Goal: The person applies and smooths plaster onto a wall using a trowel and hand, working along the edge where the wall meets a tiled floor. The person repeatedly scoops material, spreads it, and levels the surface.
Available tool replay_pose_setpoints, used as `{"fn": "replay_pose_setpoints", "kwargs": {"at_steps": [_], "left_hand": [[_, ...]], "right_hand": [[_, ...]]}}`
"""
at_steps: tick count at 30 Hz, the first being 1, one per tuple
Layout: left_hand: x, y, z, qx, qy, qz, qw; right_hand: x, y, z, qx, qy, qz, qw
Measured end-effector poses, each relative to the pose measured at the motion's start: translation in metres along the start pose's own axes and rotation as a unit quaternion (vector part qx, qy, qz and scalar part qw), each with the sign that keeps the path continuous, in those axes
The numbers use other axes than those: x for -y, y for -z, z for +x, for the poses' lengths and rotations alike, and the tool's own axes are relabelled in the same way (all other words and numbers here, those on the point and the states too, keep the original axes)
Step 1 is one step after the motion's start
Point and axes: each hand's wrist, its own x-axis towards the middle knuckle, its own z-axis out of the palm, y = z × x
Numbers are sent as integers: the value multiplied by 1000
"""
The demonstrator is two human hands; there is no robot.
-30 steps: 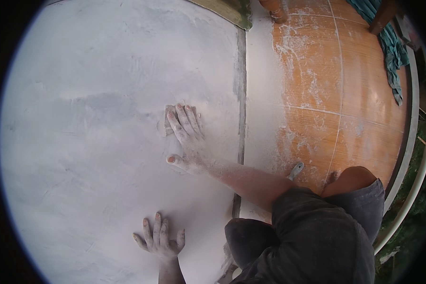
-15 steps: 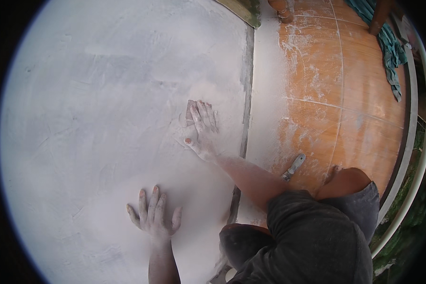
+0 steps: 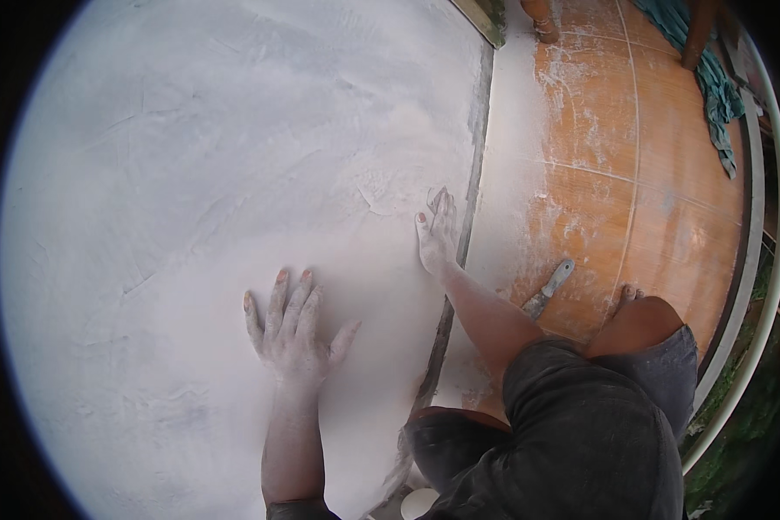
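A large white plastered wall [image 3: 182, 199], coated in fine dust, fills the left and middle. Against it my left hand [image 3: 296, 338] lies flat, fingers spread, holding nothing. My right hand [image 3: 438, 238], powdered white, presses a piece of sandpaper [image 3: 433, 198] to the surface close to the wall's lower right edge. Only a small corner of the sandpaper shows beside the fingertips; the palm and fingers cover the rest.
Orange-brown floor tiles [image 3: 680, 234], dusted white along the wall, lie to the right. A putty knife [image 3: 550, 288] rests beside my knee. Farther off are a teal cloth [image 3: 718, 104] and a wooden leg [image 3: 542, 19]. A pale curved pipe [image 3: 776, 251] runs along the right.
My right hand has slid the sandpaper rightward across the wall, toward its edge. My left hand sits higher on the wall than before, still spread. The view has shifted slightly.
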Motion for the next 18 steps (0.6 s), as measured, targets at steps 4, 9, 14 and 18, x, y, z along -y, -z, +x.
{"fn": "replay_pose_setpoints", "kwargs": {"at_steps": [4, 9, 14, 18], "left_hand": [[0, -5, 1, -34, 16, -25, 999], [21, 16, -27, -145, -13, -103, 984], [59, 92, -126, -196, 116, -42, 973], [73, 118, -191, -142, 150, 58, 977]], "right_hand": [[5, -18, -4, 1, -18, -3, 1000], [39, -24, -40, 137, 226, -159, 951], [20, -10, -21, 40, -113, -5, 993], [70, -30, -45, 86, 92, -75, 989]]}}
